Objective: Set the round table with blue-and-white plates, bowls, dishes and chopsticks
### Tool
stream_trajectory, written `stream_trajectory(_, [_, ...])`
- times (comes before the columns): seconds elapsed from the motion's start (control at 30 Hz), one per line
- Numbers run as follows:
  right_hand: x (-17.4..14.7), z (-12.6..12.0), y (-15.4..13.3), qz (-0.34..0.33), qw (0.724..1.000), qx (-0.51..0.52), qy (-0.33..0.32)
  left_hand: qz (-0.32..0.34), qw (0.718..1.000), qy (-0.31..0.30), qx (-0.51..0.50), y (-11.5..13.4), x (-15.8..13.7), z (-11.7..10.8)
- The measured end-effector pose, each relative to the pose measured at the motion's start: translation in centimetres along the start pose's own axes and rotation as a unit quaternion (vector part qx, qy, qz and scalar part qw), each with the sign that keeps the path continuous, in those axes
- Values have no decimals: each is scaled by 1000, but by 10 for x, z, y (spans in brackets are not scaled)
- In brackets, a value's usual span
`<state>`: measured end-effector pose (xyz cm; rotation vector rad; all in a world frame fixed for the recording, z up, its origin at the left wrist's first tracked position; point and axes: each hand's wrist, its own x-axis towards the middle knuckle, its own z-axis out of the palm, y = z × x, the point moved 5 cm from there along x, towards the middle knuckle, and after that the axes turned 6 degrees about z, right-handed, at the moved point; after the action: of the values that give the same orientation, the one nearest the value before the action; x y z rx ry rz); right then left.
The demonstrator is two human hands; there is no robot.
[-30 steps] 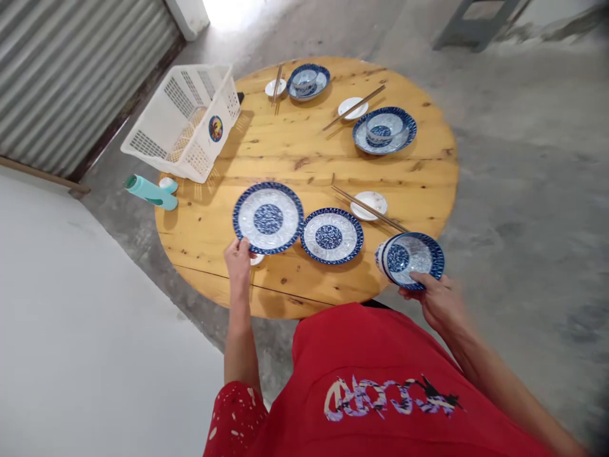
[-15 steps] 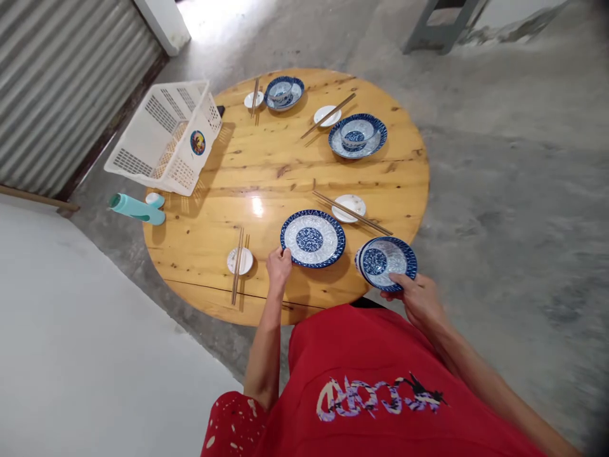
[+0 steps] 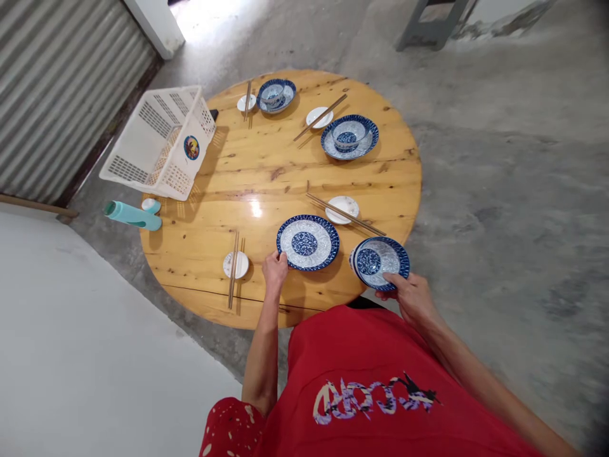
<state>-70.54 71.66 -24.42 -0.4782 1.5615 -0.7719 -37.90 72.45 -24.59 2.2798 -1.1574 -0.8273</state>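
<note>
My left hand point(image 3: 275, 271) pinches the near left rim of a blue-and-white plate point(image 3: 307, 242), thumb on top. The plate is at the near side of the round wooden table, and whether it touches the wood I cannot tell. My right hand point(image 3: 413, 293) grips a small tilted stack of blue-and-white dishes point(image 3: 380, 261) over the table's right front edge, thumb inside and fingers underneath. A white saucer point(image 3: 341, 210) with chopsticks point(image 3: 346, 214) across it lies beyond the plate. Left of my left hand, another saucer point(image 3: 242, 265) bears chopsticks point(image 3: 233, 270).
A blue-and-white plate with a bowl point(image 3: 349, 136) and another such set point(image 3: 276, 96) stand farther back, each beside a saucer with chopsticks. A white plastic basket point(image 3: 178, 168) is on the left of the table point(image 3: 266, 171), near a turquoise bottle point(image 3: 133, 216). A grey stool point(image 3: 431, 25) stands beyond.
The whole view has shifted slightly, so the table and dishes appear a little farther left. Both hands keep their holds on the plate and the stacked dishes.
</note>
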Motion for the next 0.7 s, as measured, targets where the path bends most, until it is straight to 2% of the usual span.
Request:
stream_trajectory(0.17, [-3,-2,-2,6,1000,1,3,0,1000,-5,17,4,2,-3])
stream_trajectory(0.43, [-2,0,-2,11,1000,-23,-6,-19,994,-9,103,2,3,-3])
stream_trajectory(0.7, [2,4,4,4,999,-41,-29,-18,985,26,170,2,-2,-2])
